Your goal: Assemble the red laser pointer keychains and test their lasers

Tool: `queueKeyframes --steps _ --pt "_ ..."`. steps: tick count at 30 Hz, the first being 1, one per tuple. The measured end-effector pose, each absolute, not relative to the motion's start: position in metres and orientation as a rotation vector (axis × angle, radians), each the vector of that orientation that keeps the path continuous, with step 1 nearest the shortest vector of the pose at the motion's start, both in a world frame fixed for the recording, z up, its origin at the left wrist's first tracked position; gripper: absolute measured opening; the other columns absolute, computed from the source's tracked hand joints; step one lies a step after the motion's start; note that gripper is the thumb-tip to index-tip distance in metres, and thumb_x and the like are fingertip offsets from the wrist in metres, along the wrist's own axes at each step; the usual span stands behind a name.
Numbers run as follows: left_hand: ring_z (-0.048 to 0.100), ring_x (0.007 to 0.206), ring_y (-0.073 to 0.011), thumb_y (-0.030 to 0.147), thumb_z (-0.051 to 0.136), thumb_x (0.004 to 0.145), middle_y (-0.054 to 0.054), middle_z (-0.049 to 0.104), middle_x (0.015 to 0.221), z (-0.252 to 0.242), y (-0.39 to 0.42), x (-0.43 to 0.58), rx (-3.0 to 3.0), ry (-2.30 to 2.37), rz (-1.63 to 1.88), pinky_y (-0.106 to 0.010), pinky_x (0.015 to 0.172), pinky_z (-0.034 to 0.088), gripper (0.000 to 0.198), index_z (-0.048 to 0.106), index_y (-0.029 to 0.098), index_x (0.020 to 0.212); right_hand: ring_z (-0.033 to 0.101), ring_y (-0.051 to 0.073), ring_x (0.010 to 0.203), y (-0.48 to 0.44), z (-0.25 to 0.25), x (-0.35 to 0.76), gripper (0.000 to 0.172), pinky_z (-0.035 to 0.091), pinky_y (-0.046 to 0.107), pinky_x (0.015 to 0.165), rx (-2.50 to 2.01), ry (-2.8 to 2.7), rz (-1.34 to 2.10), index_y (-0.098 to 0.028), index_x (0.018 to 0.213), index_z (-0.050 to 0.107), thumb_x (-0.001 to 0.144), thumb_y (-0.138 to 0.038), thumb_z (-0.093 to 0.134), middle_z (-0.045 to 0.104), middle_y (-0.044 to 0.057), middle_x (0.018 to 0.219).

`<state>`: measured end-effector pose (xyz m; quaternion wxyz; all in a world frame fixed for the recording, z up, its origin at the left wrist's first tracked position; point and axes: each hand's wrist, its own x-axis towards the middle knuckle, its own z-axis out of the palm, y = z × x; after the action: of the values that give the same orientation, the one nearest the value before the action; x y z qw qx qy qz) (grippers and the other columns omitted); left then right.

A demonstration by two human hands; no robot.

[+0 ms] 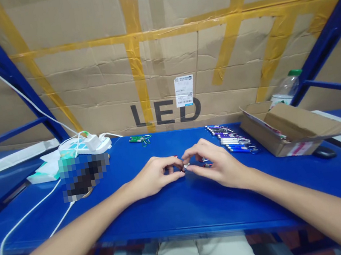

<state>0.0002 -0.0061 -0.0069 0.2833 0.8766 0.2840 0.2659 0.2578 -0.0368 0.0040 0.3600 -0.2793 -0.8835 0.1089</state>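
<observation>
Head view: our left hand and right hand pinch a tiny part; a slack pinch could drop it.

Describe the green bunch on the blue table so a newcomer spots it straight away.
Find the big cardboard sheet printed LED behind the blue table. Just below its L, near the table's back edge, lies a small green bunch with clip-like loops. Its green sets it apart from the slim purple, silver and blue pieces further right.
</observation>
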Motion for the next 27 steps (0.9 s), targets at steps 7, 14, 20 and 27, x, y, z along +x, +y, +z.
queueKeyframes --steps 7,14,20,27 --pt "0.058 0.066 -0.0120 0.035 0.071 0.099 0.001 0.070 0.079 -0.007 -0.006 0.002 2.312 0.773 0.709 -0.023 0.066 0.045 0.025 0.080 0.018 0.116 0.062 0.026 0.103 -0.039 0.008 0.257 0.022 0.054 0.041 0.090 -0.709 -2.314 0.227 -0.025 0.130 0.063 0.108 -0.026 0.062 0.077 0.008 0.116" --pt "0.068 0.075 -0.0142 0.035 0.071 0.099 -0.004 0.082 0.099 -0.007 -0.003 0.001 2.261 0.788 0.728 -0.024 0.069 0.048 0.027 0.076 0.019 0.120 0.063 0.025 0.092 -0.034 0.011 0.265 0.022 0.051 0.040 0.084 -0.799 -2.247 0.107 -0.023 0.130 0.061 0.110 -0.032 0.056 0.076 0.008 0.102" --pt "0.072 0.073 -0.0131 0.033 0.069 0.101 -0.006 0.083 0.104 -0.004 -0.006 0.001 2.161 0.760 0.773 -0.024 0.068 0.050 0.049 0.058 0.020 0.147 0.059 0.020 0.064 -0.019 0.024 0.282 0.014 0.038 0.031 0.066 -1.222 -2.383 0.074 -0.023 0.099 0.059 0.109 -0.030 0.052 0.068 0.000 0.071" --pt "0.069 0.072 -0.0131 0.036 0.070 0.101 -0.005 0.082 0.100 -0.002 -0.005 0.000 2.158 0.767 0.789 -0.025 0.065 0.046 0.036 0.060 0.020 0.132 0.067 0.020 0.070 -0.019 0.020 0.284 0.009 0.036 0.030 0.063 -1.363 -2.704 0.168 -0.022 0.094 0.061 0.102 -0.025 0.060 0.075 0.004 0.084"
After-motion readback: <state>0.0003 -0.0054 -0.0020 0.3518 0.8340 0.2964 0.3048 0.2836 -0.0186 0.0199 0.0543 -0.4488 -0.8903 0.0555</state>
